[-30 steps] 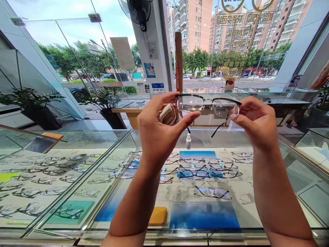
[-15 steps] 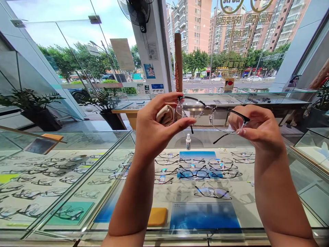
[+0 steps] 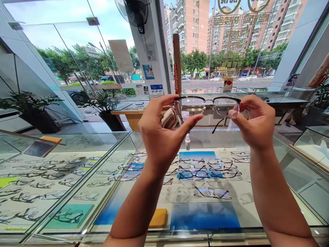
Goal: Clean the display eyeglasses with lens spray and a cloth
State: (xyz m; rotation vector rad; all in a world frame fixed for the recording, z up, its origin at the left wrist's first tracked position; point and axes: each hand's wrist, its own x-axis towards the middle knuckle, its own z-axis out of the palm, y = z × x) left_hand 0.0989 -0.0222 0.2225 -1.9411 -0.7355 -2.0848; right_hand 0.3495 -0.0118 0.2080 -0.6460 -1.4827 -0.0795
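Black-topped eyeglasses (image 3: 209,100) with clear lenses are held up level between my two hands, above the glass counter. My left hand (image 3: 160,130) grips their left end with thumb and fingers, and a rolled beige cloth (image 3: 169,118) is tucked in its palm. At the other end, my right hand (image 3: 258,120) pinches the frame by its right corner. One temple arm hangs down below the right lens. Beneath the glasses a small white bottle (image 3: 187,142) stands upright on the counter.
The glass showcase (image 3: 180,233) holds rows of spectacles (image 3: 194,175), a blue sheet (image 3: 204,216) and a yellow case (image 3: 158,218). At the left are a tilted mirror (image 3: 38,148) and potted plants (image 3: 42,116). Another display counter (image 3: 131,118) stands by the window.
The glasses have turned from slanting down at the right to nearly level. My right hand has moved left and slightly up; my left hand has shifted slightly right.
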